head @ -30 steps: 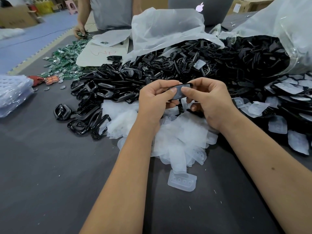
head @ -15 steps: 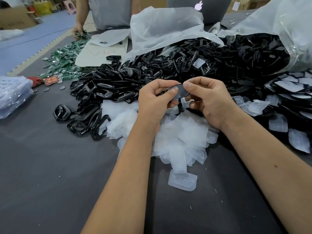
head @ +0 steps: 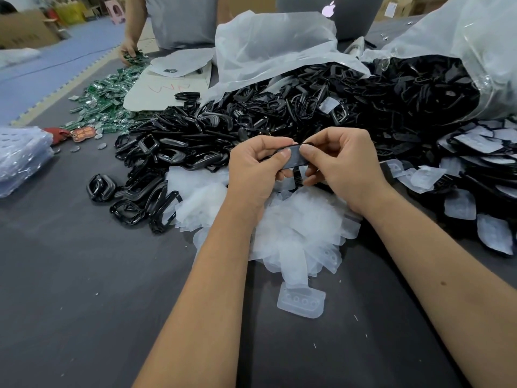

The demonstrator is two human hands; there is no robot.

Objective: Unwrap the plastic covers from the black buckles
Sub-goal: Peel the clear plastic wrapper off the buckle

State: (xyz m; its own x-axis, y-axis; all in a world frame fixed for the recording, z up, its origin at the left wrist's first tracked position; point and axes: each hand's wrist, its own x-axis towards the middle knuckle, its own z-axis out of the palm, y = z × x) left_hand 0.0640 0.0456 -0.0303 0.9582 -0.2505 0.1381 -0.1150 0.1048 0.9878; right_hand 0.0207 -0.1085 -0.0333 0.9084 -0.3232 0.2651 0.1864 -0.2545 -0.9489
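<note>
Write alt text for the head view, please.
Left hand and right hand pinch a wrapped buckle above a heap of covers, with a black buckle pile behind on the table.

- I work in a small packing workshop: black buckles [head: 251, 127] heaped in bulk across my grey tabletop [head: 70, 275].
- Cardboard boxes [head: 22, 29] stand beyond the far-left corner.
- Another worker [head: 179, 21] sorts green parts [head: 109, 93] at the far edge.

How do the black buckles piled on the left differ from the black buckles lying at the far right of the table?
The bare glossy black buckles on the left show open frames; the plastic-covered black buckles on the right carry whitish film. The left ones are heaped in a tangle, the right ones lie flatter. Both rest on the grey table.
</note>
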